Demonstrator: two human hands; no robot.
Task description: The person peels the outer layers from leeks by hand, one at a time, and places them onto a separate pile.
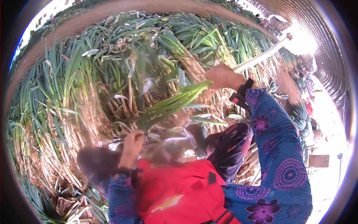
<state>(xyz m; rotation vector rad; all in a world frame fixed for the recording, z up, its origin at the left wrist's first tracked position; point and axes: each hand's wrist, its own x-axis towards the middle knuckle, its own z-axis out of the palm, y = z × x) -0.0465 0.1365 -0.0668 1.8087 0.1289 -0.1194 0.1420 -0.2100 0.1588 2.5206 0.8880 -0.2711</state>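
My right hand (223, 76), raised in front of me, is closed around a long green onion (261, 58). Its peeled white stalk points to the upper right, with the root end against the bright light. The green leaves (179, 99) hang from the fist toward the lower left. My left hand (133, 145) is low near my lap, its fingers curled together close to the leaf tips. Whether a scrap of leaf is between those fingers is too blurred to make out. Pale loose skins (182, 136) lie between my knees.
Dense bundles of green onions (85, 93) stand in rows ahead and to the left. Beyond them runs a bare earth strip (149, 6). A ribbed, curved wall (324, 41) rises on the right. A red apron (182, 190) covers my front.
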